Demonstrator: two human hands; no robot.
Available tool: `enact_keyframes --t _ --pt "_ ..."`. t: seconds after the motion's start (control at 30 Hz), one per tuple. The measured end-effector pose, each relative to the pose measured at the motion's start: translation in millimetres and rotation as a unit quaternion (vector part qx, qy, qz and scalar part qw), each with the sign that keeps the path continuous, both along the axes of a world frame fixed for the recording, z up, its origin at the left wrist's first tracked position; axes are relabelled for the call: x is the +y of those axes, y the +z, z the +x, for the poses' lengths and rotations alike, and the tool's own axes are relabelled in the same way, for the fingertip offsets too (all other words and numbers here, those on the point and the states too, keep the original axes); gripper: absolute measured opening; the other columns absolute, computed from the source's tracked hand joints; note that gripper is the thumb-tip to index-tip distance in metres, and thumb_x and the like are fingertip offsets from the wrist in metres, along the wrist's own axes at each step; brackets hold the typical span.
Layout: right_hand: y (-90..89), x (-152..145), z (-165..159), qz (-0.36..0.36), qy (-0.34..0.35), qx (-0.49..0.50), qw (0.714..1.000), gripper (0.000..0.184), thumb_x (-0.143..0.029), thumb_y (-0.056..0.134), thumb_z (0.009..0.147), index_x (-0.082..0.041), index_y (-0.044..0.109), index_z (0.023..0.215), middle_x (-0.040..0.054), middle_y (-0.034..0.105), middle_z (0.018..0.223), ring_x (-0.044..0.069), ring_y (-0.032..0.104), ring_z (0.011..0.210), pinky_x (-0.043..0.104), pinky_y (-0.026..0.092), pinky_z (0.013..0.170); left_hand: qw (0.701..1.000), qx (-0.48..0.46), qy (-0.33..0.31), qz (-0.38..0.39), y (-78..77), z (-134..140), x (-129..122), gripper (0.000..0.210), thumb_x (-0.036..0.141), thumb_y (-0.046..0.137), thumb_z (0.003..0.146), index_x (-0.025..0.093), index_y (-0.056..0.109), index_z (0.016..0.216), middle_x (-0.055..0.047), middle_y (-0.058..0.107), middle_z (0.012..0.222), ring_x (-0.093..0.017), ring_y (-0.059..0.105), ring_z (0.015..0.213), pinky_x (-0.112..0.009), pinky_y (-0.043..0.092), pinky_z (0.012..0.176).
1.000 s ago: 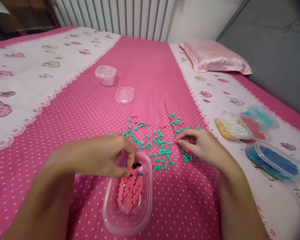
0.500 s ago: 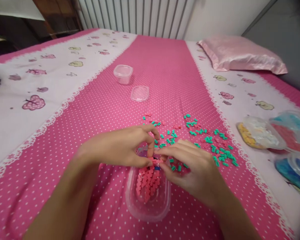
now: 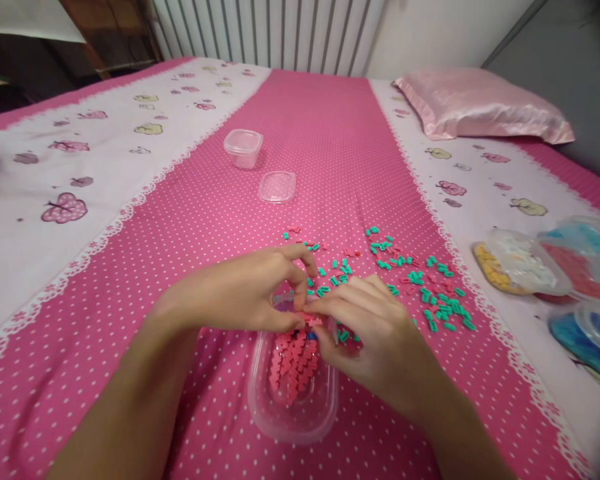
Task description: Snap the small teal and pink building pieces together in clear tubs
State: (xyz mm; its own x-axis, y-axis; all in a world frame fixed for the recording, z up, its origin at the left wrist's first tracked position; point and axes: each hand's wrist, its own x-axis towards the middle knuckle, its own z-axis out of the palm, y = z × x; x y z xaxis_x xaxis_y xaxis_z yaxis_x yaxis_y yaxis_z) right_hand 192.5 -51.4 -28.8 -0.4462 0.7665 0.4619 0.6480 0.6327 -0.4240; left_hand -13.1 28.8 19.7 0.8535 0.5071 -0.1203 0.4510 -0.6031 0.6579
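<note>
My left hand (image 3: 275, 283) is closed, thumb and fingers pinching small pink interlocking blocks (image 3: 310, 320) from the left. On the right, my right hand (image 3: 367, 327) is closed around the same blocks, its thumb and index finger close to the left fingertips. Both hands are over the far end of a clear plastic container (image 3: 294, 427). Inside it, zigzag strips of joined pink blocks (image 3: 294, 367) lie side by side. A bit of dark blue shows beneath the fingertips; its shape is mostly hidden.
Loose green blocks (image 3: 445, 310) and pink ones are scattered beyond my right hand. A small clear tub (image 3: 243, 148) and a clear lid (image 3: 277, 187) lie farther back. Containers of yellow and white pieces (image 3: 523, 263) and blue pieces (image 3: 585, 343) sit at right, below a pillow (image 3: 485, 103).
My right hand has shifted slightly left, closer to my left fingertips. The pinched pink piece that stuck out to the right is now more covered by the fingers.
</note>
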Motion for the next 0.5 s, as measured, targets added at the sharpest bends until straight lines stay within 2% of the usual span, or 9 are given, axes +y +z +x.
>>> enact_keyframes --t 0.33,0.5 --pt "-0.7 0.4 -0.7 0.012 -0.009 -0.001 1.0 0.009 -0.014 0.065 0.091 -0.019 0.072 0.091 -0.0003 0.072 0.081 0.018 0.061 0.077 0.036 0.042 0.076 1.0 -0.003 0.004 0.013 1.2 0.8 -0.6 0.013 0.028 0.068 0.091 0.017 0.069 0.084 -0.004 0.063 0.105 -0.017 0.062 0.095 -0.027 0.048 0.086" --pt "0.8 2.5 -0.6 0.026 -0.014 0.025 0.999 0.007 -0.015 0.066 0.091 -0.02 0.071 0.092 -0.002 0.073 0.079 0.016 0.062 0.072 0.033 0.043 0.074 1.0 -0.002 0.013 0.012 1.5 0.9 1.2 0.008 0.025 0.068 0.089 0.017 0.071 0.088 -0.004 0.061 0.11 -0.016 0.061 0.093 -0.028 0.048 0.085"
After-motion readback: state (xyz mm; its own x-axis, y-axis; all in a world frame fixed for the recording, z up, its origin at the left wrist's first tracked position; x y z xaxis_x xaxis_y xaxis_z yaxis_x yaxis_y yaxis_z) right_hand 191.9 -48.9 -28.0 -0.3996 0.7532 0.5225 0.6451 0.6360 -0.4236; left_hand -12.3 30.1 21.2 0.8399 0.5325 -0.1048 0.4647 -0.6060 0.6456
